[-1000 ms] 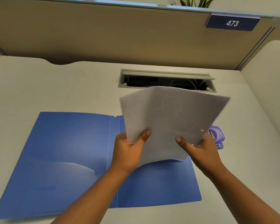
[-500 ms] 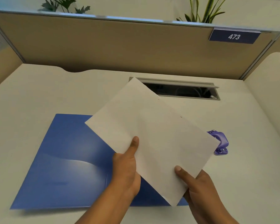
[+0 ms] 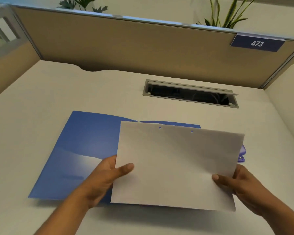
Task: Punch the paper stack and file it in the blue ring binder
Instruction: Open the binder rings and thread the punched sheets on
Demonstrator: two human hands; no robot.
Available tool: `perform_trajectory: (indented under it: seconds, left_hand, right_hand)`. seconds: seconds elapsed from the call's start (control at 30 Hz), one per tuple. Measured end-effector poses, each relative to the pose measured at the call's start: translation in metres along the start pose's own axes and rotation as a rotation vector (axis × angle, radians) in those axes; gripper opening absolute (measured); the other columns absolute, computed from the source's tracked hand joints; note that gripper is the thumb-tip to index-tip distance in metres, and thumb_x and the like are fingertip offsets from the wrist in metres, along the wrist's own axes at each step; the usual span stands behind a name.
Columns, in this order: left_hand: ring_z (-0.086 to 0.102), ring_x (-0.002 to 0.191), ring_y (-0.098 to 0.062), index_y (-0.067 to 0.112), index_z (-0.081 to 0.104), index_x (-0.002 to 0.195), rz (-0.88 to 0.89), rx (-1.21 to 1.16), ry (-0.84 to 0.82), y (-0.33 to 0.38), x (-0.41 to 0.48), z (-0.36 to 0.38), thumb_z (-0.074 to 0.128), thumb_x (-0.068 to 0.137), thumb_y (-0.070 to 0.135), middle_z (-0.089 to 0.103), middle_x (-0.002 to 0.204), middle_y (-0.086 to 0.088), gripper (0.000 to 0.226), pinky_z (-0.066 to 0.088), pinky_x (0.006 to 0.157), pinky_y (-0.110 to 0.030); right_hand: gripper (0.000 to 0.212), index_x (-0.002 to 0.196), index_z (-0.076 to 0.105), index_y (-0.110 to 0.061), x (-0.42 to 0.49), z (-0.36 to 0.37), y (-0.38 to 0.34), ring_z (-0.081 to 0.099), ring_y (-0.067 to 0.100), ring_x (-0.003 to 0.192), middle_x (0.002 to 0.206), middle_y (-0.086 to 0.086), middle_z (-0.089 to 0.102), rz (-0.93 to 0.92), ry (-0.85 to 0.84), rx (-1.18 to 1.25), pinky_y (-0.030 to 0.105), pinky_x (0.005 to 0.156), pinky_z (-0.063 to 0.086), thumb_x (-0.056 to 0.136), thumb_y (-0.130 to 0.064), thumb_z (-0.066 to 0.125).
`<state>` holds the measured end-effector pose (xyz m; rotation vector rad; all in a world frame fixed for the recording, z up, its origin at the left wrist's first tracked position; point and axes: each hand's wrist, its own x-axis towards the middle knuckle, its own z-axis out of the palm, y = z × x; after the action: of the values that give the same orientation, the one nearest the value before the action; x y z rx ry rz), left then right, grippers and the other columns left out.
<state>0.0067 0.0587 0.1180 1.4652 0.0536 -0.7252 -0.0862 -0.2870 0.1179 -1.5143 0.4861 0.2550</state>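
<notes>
I hold a white paper stack [image 3: 175, 165] above the right half of the blue binder [image 3: 85, 150], which lies open and flat on the desk. Two punched holes show along the stack's far edge. My left hand [image 3: 107, 177] grips the stack's left edge, thumb on top. My right hand [image 3: 239, 185] grips the right edge, thumb on top. The binder's right half is mostly hidden under the paper. A purple hole punch [image 3: 242, 156] peeks out past the stack's right edge.
A grey cable slot [image 3: 190, 93] with its lid raised is set into the white desk [image 3: 41, 92] beyond the binder. A tan partition with a blue sign "473" [image 3: 257, 43] closes the back; another panel stands at the right.
The stack has turned from a diagonal tilt to landscape, with the punched edge now facing away from me. My hands shifted out to its left and right edges.
</notes>
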Motion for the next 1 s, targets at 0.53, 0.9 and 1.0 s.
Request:
perform_trajectory:
  seconds: [0.53, 0.9, 1.0]
  left_hand:
    - [0.057, 0.087, -0.015, 0.026, 0.046, 0.112, 0.021, 0.109, 0.508, -0.045, -0.002, 0.031, 0.074, 0.078, 0.031, 0.058, 0.097, 0.007, 0.045, 0.056, 0.079, -0.037]
    - [0.071, 0.089, -0.028, 0.018, 0.068, 0.103, -0.015, -0.415, 0.472, -0.031, -0.007, 0.048, 0.071, 0.083, 0.019, 0.078, 0.094, -0.002, 0.021, 0.056, 0.08, -0.046]
    - [0.071, 0.091, -0.03, 0.018, 0.069, 0.102, -0.075, -0.568, 0.436, -0.037, -0.01, 0.058, 0.069, 0.084, 0.016, 0.078, 0.096, -0.005, 0.018, 0.055, 0.081, -0.046]
  right_hand:
    - [0.027, 0.091, 0.062, -0.035, 0.014, 0.044, 0.021, 0.07, 0.014, 0.077, 0.077, -0.016, 0.074, -0.227, 0.234, -0.298, 0.021, 0.06, 0.053, 0.07, -0.024, 0.078]
    - [0.094, 0.135, 0.054, -0.016, 0.017, 0.023, -0.003, 0.065, 0.026, 0.11, 0.122, 0.005, 0.068, -0.064, 0.367, 0.03, 0.047, 0.097, 0.05, 0.055, -0.056, 0.082]
    - [0.067, 0.129, 0.057, -0.008, 0.011, 0.041, 0.003, 0.067, 0.034, 0.101, 0.118, 0.015, 0.067, 0.079, 0.262, 0.241, 0.047, 0.094, 0.051, 0.073, -0.041, 0.074]
